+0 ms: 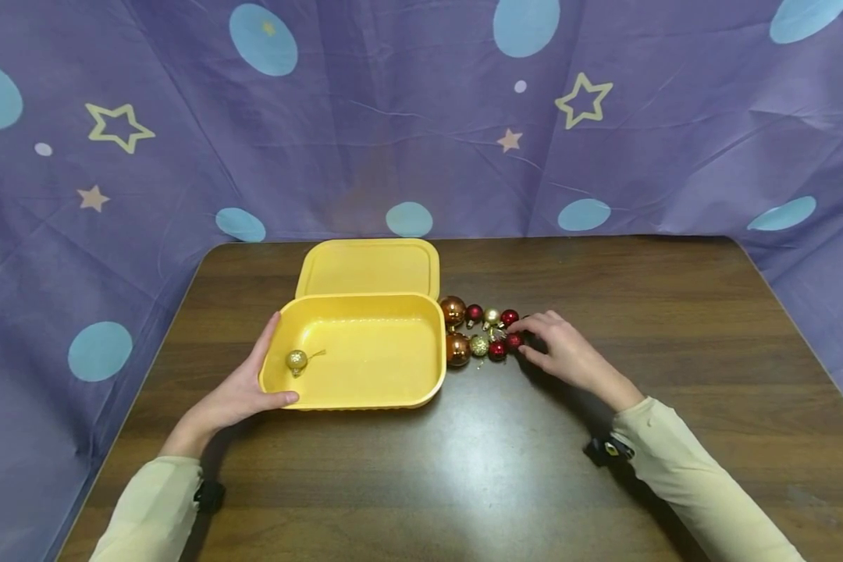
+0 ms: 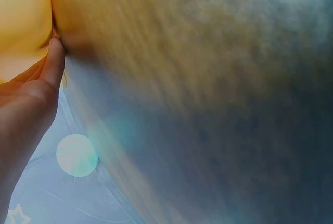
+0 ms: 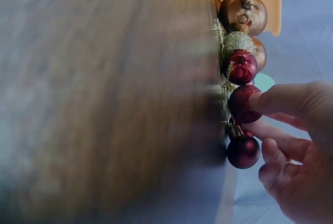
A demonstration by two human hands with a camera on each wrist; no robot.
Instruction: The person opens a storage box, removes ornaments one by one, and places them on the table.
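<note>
My left hand (image 1: pixel 242 390) holds the left end of a yellow plastic box (image 1: pixel 365 407), its thumb over the near rim and its fingers along the outer wall. A small gold glitter bauble (image 1: pixel 297 360) with a string lies inside the box. My right hand (image 1: pixel 562 351) pinches a red glitter bauble (image 3: pixel 243 104) between thumb and index finger, at the right end of a cluster of baubles. Near those fingers are a dark red bauble (image 3: pixel 243 152) and a shiny red bauble (image 3: pixel 242 67). Further left sit a pale gold glitter bauble (image 1: pixel 479 346) and a big copper bauble (image 1: pixel 457 350).
Behind the box lies its yellow lid (image 1: pixel 368 265). A second copper bauble (image 1: pixel 453 311) stands right by the box's right wall, in the cluster's back row. The wooden table (image 1: pixel 639 281) ends at a purple patterned cloth (image 1: pixel 457 156).
</note>
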